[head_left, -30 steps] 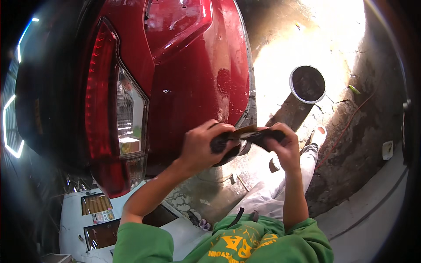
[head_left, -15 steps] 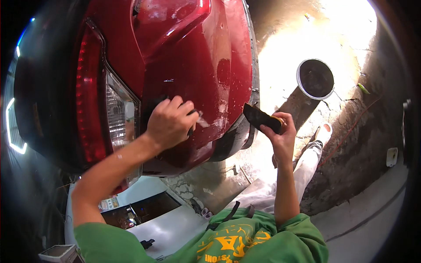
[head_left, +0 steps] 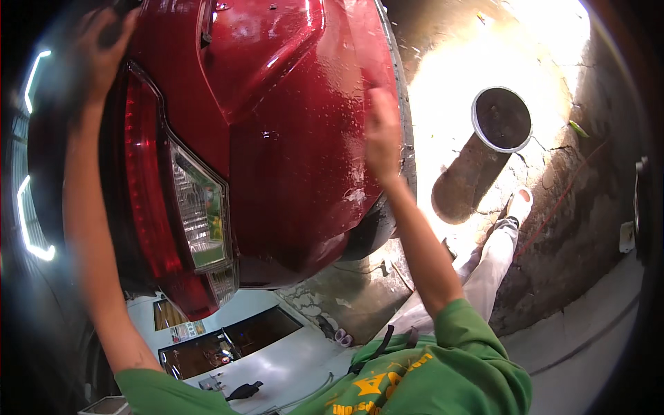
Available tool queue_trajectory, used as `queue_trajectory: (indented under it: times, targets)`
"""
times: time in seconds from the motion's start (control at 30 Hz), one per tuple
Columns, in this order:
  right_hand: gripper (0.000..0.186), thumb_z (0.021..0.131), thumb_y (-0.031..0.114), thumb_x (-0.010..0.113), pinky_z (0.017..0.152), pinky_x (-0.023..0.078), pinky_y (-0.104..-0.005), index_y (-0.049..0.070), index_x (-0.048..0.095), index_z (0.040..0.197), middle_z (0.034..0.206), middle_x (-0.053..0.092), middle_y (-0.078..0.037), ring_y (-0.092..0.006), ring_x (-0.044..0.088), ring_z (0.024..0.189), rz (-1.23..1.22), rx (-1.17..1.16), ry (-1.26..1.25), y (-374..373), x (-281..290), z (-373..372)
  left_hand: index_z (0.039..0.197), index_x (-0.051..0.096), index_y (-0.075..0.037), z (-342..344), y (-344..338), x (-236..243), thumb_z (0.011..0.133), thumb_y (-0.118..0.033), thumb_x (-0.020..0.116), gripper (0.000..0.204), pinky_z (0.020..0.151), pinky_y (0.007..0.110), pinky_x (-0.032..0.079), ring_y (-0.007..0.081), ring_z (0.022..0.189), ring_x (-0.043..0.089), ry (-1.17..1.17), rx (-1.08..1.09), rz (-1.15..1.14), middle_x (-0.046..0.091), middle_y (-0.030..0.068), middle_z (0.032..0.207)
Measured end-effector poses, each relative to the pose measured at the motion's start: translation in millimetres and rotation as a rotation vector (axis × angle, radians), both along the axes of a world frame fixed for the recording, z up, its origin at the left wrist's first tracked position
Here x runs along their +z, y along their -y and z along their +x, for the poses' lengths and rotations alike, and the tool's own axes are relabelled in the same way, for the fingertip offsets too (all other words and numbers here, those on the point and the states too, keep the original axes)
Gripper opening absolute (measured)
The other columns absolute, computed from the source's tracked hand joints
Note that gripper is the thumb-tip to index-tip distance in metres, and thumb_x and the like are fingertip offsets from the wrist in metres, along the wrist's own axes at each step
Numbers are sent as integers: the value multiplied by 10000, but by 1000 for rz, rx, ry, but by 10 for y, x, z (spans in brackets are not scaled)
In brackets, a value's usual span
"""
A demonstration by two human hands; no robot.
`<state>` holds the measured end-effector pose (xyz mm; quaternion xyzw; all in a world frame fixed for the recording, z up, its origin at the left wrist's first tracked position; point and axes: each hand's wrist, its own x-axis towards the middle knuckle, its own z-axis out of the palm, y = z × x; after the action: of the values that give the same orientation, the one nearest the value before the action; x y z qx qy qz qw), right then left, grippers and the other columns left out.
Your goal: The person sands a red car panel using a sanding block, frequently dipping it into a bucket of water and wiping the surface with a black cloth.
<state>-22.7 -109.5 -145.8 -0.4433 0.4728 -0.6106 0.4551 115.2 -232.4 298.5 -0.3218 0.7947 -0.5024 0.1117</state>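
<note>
A red car bumper and rear corner panel [head_left: 290,187] fills the middle, wet and glossy, with beads of water and pale scuffs near its right edge. My right hand [head_left: 384,138] lies at that right edge, smeared by motion, and its fingers do not show clearly. Up at the far left, beyond the red and clear tail light [head_left: 149,187], is my left hand [head_left: 104,52]. It is blurred and curled around something dark that I cannot make out. The black block from before does not show in my right hand.
A round bucket [head_left: 501,119] stands on the sunlit, cracked concrete floor to the right. A thin red cord [head_left: 564,194] runs along that floor. A pale surface with a dark recessed panel [head_left: 263,332] and a black object [head_left: 244,391] lie at the lower left.
My left hand has left the bumper and moved up and left past the tail light. My right hand has moved up and left onto the bumper's edge; the black block no longer shows in it.
</note>
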Motion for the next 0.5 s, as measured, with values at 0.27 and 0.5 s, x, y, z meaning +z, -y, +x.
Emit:
queue_trajectory:
  times: [0.27,0.5]
  targets:
    - [710,892,12,503,1208,84,-600,-30,264,1560,1644,197,-254,-410,159,1538,-132,418,-1,-1820,691,276,981,743,-131,650,-325,464,865,-466,763,355,921,358,512,237,1082,672,-199,342,-187,721,58,1089]
    - [570,1022,213,468,1149,242,-650,-11,321,1526,1616,280,-219,-388,261,1499,49,214,-26,1272,139,553,928,758,-118,714,-134,242,854,-433,788,325,984,337,478,218,1151,652,-410,292,-204,735,53,1111]
